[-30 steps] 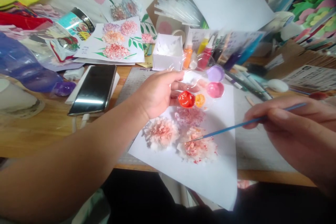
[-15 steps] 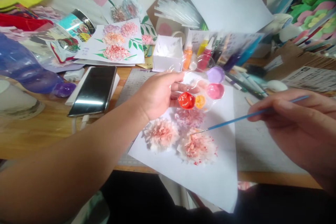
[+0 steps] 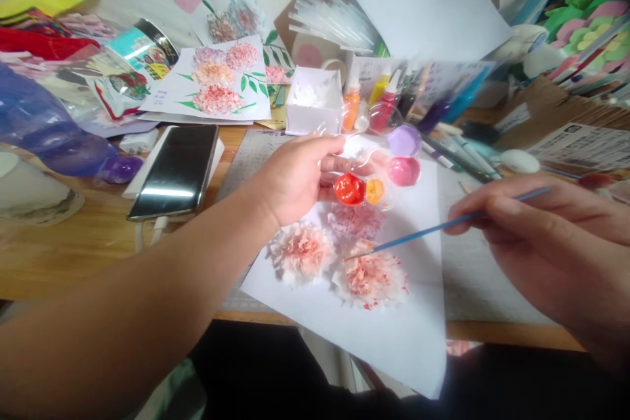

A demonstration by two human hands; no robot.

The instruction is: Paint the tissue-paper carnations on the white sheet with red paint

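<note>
My left hand (image 3: 295, 174) grips a clear plastic paint palette (image 3: 381, 167) with wells of red, orange, pink and lilac paint, held just above a white sheet of paper (image 3: 384, 321). Three painted pink flowers (image 3: 339, 259) sit on that sheet. My right hand (image 3: 541, 243) pinches a thin blue paintbrush (image 3: 443, 226) at its rear end. The brush tip rests at the top edge of the lower right flower (image 3: 371, 279).
A black phone (image 3: 174, 167) lies on the wooden table (image 3: 73, 243) to the left, beside a purple plastic bottle (image 3: 44, 128). Behind the palette stand a white box (image 3: 315, 98), small paint bottles (image 3: 369, 102), pens and a finished flower painting (image 3: 221, 82). A blank sheet (image 3: 423, 0) stands behind.
The brush tip lifted slightly up and right half a second ago, then came back left and down onto the lower right flower. My left hand and the palette stayed put.
</note>
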